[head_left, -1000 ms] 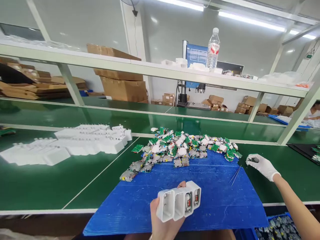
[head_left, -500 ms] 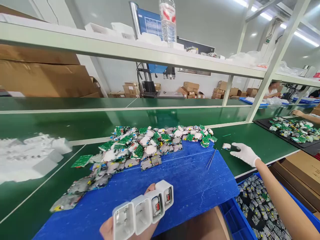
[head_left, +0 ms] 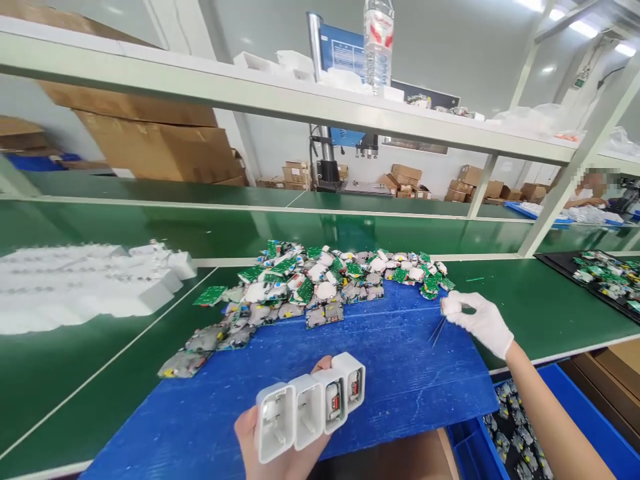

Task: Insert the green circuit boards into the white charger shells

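A row of four white plastic charger housings sits low in the middle of the view, held up over the near edge of a blue corrugated sheet. The bare left hand has its grip closed around the row from below and behind, a fingertip showing above the second housing from the right. The open mouths of the housings face the camera; the two on the right show small parts with red inside, the two on the left look hollow.

To the right, the white-gloved right hand reaches over the far right corner of the sheet. Its thumb and forefinger are pinched together on a small white piece, too small to name more closely. Just beside that hand, metal tweezers lie on the sheet.

Beyond both hands, a heap of green circuit boards with white and grey parts spreads across the far edge of the sheet and onto the green counter. A single board lies a little apart at its left. Farther left, white housings lie in blurred stacks on the counter.

Below the right forearm, a blue bin holds small dark parts. On the shelf above stands a clear water bottle, with cardboard boxes behind the frame at left.
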Available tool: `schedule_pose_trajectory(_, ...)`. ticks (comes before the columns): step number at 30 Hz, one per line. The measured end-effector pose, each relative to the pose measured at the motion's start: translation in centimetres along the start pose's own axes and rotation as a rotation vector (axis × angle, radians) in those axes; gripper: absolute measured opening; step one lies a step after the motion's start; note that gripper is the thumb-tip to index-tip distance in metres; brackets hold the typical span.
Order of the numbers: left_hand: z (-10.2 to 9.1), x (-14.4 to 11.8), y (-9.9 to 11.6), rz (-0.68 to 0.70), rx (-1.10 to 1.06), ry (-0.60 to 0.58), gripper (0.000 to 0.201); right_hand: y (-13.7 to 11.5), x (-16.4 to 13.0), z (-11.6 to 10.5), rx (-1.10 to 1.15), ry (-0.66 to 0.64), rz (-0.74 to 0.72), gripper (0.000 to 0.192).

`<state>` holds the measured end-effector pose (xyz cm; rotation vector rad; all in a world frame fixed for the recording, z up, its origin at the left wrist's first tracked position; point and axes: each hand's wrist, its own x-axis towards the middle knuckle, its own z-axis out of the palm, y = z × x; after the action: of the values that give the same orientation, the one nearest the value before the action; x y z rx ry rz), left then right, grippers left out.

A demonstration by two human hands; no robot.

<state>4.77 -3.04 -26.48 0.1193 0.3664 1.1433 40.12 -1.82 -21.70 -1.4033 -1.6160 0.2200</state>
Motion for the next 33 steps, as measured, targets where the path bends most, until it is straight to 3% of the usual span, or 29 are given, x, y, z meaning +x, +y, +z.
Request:
schedule_pose_trajectory(3, 0.5, -0.3, -0.1, -0.019, -0.001, -0.081, 0.033, -2.9, -0.6, 3.6, 0.03, -0.352, -0.176, 0.013)
schedule_pose_trajectory(5, 0.6, -0.4, -0.1, -0.002, 0.003, -0.151, 0.036, -3.7, -0.9, 6.2, -0.053, -0.449, -0.251, 0.016)
schedule_pose_trajectory(9, 0.2, -0.5, -0.1, 0.007, 0.022, -0.217, 0.033, -5.5, -0.9, 10.7, -0.423, -0.422, -0.166, 0.049)
schedule_pose_trajectory(12, 0.1, -0.4, -0.1, 0.01, 0.017, -0.211, 0.026, -8.4, -0.5, 12.5, -0.562, -0.326, 0.004, 0.043)
schedule_pose_trajectory(14, 0.3, -0.4, -0.1, 0.011, 0.022, -0.199, 0.027, -10.2, -0.1, 13.1, -0.633, -0.328, 0.126, 0.045)
schedule_pose_trajectory(16, 0.6, -0.6, -0.2, 0.021, 0.031, -0.186, 0.031, -10.9, 0.2, 13.1, -0.681, -0.41, 0.138, 0.038)
schedule_pose_trajectory(18, 1.0, -0.8, -0.3, 0.038, 0.039, -0.186, 0.032, -10.4, 0.3, 12.8, -0.598, -0.505, -0.043, 0.028)
schedule_pose_trajectory(20, 1.3, -1.0, -0.4, 0.036, 0.038, -0.195, 0.032, -9.2, 0.1, 12.3, -0.408, -0.538, -0.228, 0.043)
schedule_pose_trajectory(21, 1.4, -1.0, -0.4, 0.031, 0.032, -0.199, 0.032, -8.6, -0.1, 12.0, -0.342, -0.513, -0.236, 0.051)
schedule_pose_trajectory(23, 1.6, -1.0, -0.5, 0.017, 0.013, -0.21, 0.032, -7.4, -0.5, 11.6, -0.324, -0.412, -0.104, 0.06)
schedule_pose_trajectory(25, 1.6, -0.9, -0.5, 0.005, -0.01, -0.228, 0.03, -6.7, -0.6, 11.5, -0.352, -0.341, 0.014, 0.05)
schedule_pose_trajectory(28, 1.7, -0.7, -0.5, 0.005, -0.032, -0.252, 0.031, -6.2, -0.7, 11.7, -0.283, -0.322, 0.055, 0.033)
schedule_pose_trajectory(31, 1.7, -0.8, -0.7, 0.015, -0.042, -0.257, 0.032, -6.5, -1.0, 12.0, -0.062, -0.234, 0.134, 0.057)
schedule_pose_trajectory(33, 1.7, -0.8, -0.8, 0.037, -0.048, -0.244, 0.031, -7.2, -1.7, 11.8, 0.084, -0.163, 0.105, 0.063)
